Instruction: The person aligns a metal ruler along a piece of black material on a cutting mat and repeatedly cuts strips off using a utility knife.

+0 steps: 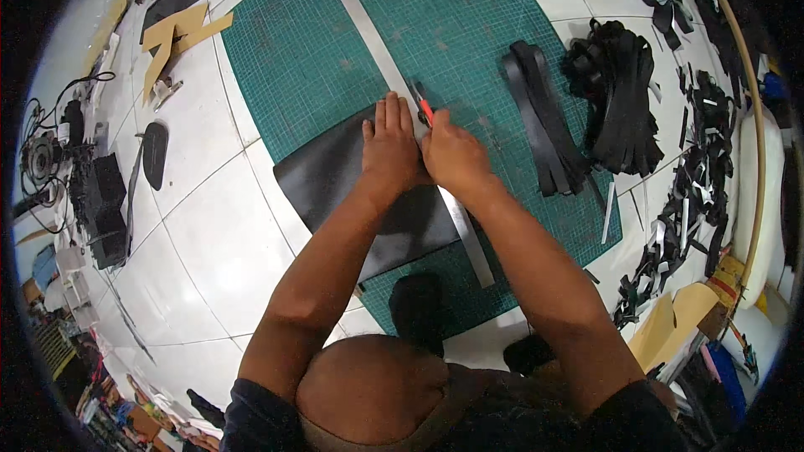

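A long steel ruler [368, 33] lies slantwise over a black leather-like sheet [327, 169] on a green gridded cutting mat [289, 42]. My left hand [390, 141] rests flat on the sheet with its fingers stretched out, the fingertips at the ruler's left edge. On the ruler's other side, my right hand [456, 156] is closed round a red-handled utility knife [426, 109]. The knife's front end points away from me beside the ruler's right edge. Its tip is too small to make out, and most of the handle is hidden in my fist.
Bundles of black strips [544, 121] lie at the mat's right side, with a larger bundle [624, 100] beside them. Black scraps [699, 176] are strewn farther right. Tan pieces [172, 42] and a dark oval piece [154, 155] lie on the white tiled floor [222, 238] at left.
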